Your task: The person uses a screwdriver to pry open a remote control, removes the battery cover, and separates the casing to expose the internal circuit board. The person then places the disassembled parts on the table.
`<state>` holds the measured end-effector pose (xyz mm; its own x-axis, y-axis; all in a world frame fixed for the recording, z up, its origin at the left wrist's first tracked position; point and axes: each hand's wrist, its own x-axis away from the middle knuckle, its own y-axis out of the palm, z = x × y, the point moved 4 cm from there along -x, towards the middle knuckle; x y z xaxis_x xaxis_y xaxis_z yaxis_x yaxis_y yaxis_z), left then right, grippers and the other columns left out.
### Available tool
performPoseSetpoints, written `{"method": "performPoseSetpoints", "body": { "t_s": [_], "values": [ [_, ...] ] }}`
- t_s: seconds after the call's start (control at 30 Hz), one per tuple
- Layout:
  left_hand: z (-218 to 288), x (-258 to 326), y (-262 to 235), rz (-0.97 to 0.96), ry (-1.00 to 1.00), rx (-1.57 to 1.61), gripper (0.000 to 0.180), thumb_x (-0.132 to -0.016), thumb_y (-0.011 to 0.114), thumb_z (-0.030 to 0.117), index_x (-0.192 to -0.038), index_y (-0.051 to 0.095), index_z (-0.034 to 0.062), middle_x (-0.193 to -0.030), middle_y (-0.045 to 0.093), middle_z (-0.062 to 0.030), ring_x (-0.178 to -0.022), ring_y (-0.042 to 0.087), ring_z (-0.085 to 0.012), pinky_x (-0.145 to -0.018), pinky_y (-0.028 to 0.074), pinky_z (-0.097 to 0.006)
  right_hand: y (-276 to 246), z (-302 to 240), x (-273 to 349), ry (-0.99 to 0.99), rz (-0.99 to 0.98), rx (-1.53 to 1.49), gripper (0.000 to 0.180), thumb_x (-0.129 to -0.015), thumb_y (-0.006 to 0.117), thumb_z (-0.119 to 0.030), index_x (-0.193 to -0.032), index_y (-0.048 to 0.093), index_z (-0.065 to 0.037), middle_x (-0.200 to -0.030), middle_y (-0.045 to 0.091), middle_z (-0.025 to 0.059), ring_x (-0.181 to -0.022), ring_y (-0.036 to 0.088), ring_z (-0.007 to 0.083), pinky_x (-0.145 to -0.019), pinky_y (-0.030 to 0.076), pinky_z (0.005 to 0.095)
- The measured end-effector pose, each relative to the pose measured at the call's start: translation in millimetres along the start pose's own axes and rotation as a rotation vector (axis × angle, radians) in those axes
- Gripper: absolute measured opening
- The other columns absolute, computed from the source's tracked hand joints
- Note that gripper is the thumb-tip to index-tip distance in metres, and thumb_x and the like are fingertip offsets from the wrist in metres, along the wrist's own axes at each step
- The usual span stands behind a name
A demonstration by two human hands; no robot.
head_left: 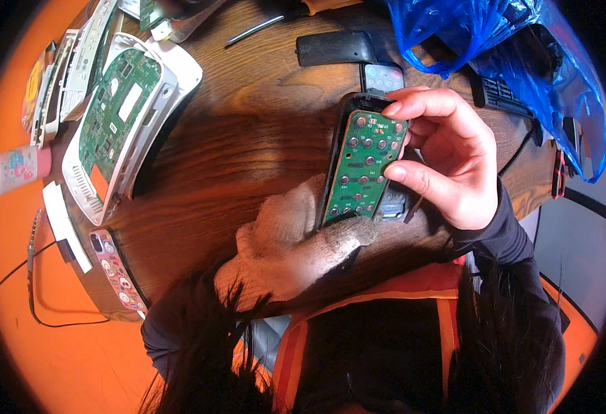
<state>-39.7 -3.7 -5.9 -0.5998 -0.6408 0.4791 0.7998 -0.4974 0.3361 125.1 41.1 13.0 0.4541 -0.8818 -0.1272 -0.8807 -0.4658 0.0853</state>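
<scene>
A small green circuit board [365, 162] with rows of round metal contacts lies against a long black casing [336, 148], like the inside of a remote control. My left hand [282, 252], in a dirty light-coloured glove, is closed round the lower end of the casing, its thumb across the board's bottom edge. My bare right hand [448, 152] pinches the board's right side, index finger at the top corner and thumb lower down. Partly hidden behind the board is a pale button pad [383, 78]. A black cover [335, 48] lies just beyond it.
On the wooden table [227, 138], a white housing [179, 65] with a large green board [120, 103] stands at the left. A phone in a patterned case [118, 272] lies at the near left edge. A screwdriver [254, 31] and blue plastic bag [454, 34] are at the back.
</scene>
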Motion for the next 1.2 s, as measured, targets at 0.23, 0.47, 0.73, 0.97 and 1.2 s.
{"method": "performPoseSetpoints", "body": {
  "t_s": [0.23,0.47,0.73,0.97,1.2],
  "values": [
    [-6.8,-3.6,1.1,0.051,0.085,-0.037,0.036,-0.088,0.056,0.021,-0.120,0.051,0.0049,-0.104,0.063,-0.0104,-0.094,0.060,-0.0171,-0.083,0.045,-0.030,-2.5,2.2,0.2,-0.058,-0.040,0.022,0.048,-0.074,0.069,0.005,-0.116,0.046,0.002,-0.121,0.046,0.0139,-0.103,0.053,0.0177,-0.087,0.045,0.0298],
    [-10.5,-11.0,-11.4,-0.114,-0.039,0.877,0.039,-0.091,0.054,0.026,-0.123,0.044,0.0055,-0.108,0.056,-0.0111,-0.095,0.057,-0.0195,-0.081,0.050,-0.033,3.7,-8.9,1.9,-0.246,0.001,0.598,0.059,-0.080,0.068,-0.018,-0.128,0.037,0.001,-0.133,0.040,0.0249,-0.116,0.050,0.0301,-0.086,0.045,0.0342],
    [-11.5,-11.1,-12.5,-0.058,0.169,0.593,0.050,-0.094,0.040,0.019,-0.139,0.025,0.0024,-0.138,0.038,-0.0088,-0.122,0.045,-0.0197,-0.101,0.038,-0.033,26.9,-15.0,3.4,-0.484,-0.500,0.956,0.041,-0.084,0.053,-0.051,-0.101,0.071,-0.019,-0.129,0.047,0.0250,-0.127,0.034,0.0407,-0.105,0.022,0.0526],
    [-14.8,-11.4,-6.8,0.104,0.057,0.921,0.036,-0.091,0.054,0.024,-0.121,0.048,0.0044,-0.101,0.060,-0.0100,-0.092,0.061,-0.0213,-0.083,0.052,-0.036,-5.5,-30.6,-2.8,-0.358,-0.183,0.886,0.035,-0.086,0.058,-0.028,-0.106,0.064,0.000,-0.119,0.055,0.0232,-0.111,0.053,0.0364,-0.095,0.040,0.0409],
    [13.7,11.4,-19.7,0.415,0.085,-0.288,0.043,-0.087,0.059,0.017,-0.125,0.045,0.0009,-0.103,0.060,-0.0100,-0.090,0.061,-0.0185,-0.080,0.050,-0.030,-52.4,-13.4,-13.7,-0.339,0.155,1.161,0.018,-0.081,0.062,-0.008,-0.098,0.064,-0.003,-0.100,0.062,0.0144,-0.090,0.063,0.0296,-0.079,0.050,0.0331]
  ]
}}
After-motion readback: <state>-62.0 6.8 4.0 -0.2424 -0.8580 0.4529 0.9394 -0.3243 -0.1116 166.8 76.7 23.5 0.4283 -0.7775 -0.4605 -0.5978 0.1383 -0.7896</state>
